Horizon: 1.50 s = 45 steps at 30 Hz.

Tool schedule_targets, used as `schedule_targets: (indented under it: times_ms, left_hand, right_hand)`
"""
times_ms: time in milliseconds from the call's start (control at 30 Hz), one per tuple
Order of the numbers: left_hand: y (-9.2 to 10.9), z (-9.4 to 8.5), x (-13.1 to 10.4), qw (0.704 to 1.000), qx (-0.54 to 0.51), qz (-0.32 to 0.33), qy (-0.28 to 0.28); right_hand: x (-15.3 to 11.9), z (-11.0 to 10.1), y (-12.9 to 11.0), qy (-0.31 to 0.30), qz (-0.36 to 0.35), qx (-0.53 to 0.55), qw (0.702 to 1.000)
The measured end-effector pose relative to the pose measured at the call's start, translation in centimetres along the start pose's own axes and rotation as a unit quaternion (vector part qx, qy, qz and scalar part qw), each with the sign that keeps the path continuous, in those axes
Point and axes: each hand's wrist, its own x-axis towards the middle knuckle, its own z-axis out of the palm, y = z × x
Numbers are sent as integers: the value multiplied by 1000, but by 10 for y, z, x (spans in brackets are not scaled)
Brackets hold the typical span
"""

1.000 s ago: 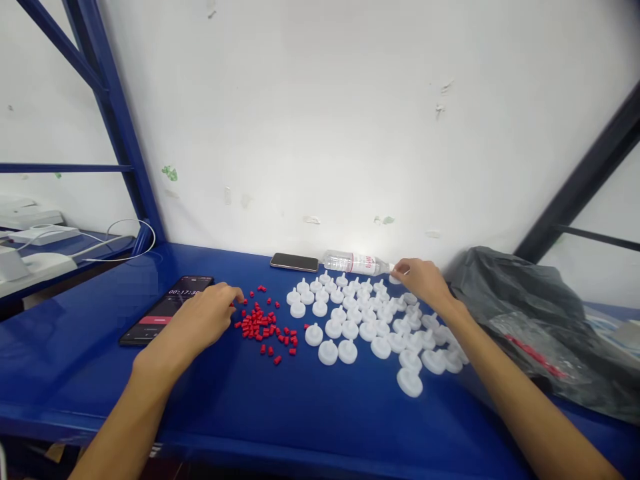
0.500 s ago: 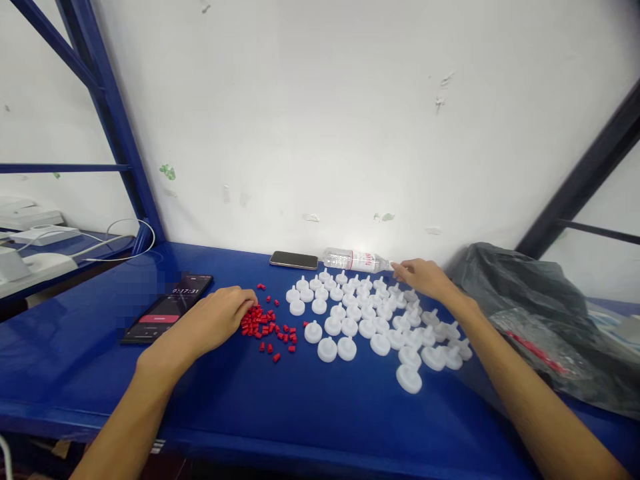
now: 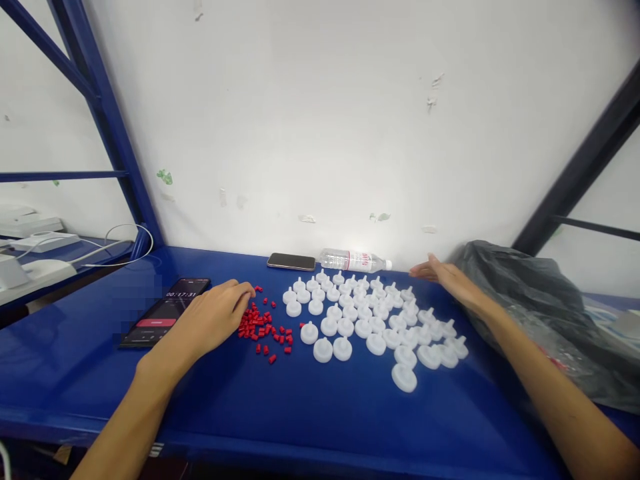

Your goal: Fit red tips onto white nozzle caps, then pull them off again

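Observation:
At the left edge of a scattered heap of small red caps [image 3: 257, 322], my left hand [image 3: 220, 312] rests low with its fingers curled together. The fingertips point down behind the hand, so whatever they grip is hidden. To the right of the caps stand several white round, funnel-like pieces [image 3: 364, 309], most with a short spout pointing up. My right hand [image 3: 445, 276] is beyond their far right side, fingers stretched out and thumb raised, with nothing visible in it. A clear plastic bottle [image 3: 354, 260] lies on its side to the left of that hand.
A phone with a running timer [image 3: 167, 310] lies left of my left hand. Another dark phone [image 3: 291, 261] lies near the wall. Right of my right arm sits a dark plastic bag [image 3: 493, 270]. Blue metal posts [image 3: 113, 127] frame the blue table [image 3: 280, 413].
My right hand has drawn away from the bottle's cap end toward the right, and its fingers have spread. My left hand stays at the red caps. The view has shifted slightly.

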Motion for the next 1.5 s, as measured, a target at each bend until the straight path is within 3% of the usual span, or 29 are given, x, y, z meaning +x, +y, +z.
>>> schedule_targets:
  times_ms: [167, 400, 567, 767, 1033, 1500]
  left_hand:
    - [4, 4, -1, 999, 17, 7, 33]
    - [-5, 20, -8, 998, -15, -16, 63]
    - [-3, 26, -10, 997, -44, -40, 48]
    - [-2, 34, -14, 993, -3, -101, -52]
    - [-11, 43, -13, 996, 29, -60, -59]
    - [-9, 37, -14, 994, 54, -35, -86]
  right_hand:
    - [3, -6, 19, 28, 25, 64, 997]
    - [11, 25, 34, 56, 23, 144, 988]
    - [4, 43, 30, 27, 26, 204, 978]
    - [2, 55, 23, 3, 24, 249, 968]
    - [1, 43, 31, 6, 37, 246, 968]
    - [4, 50, 35, -11, 7, 212, 977]
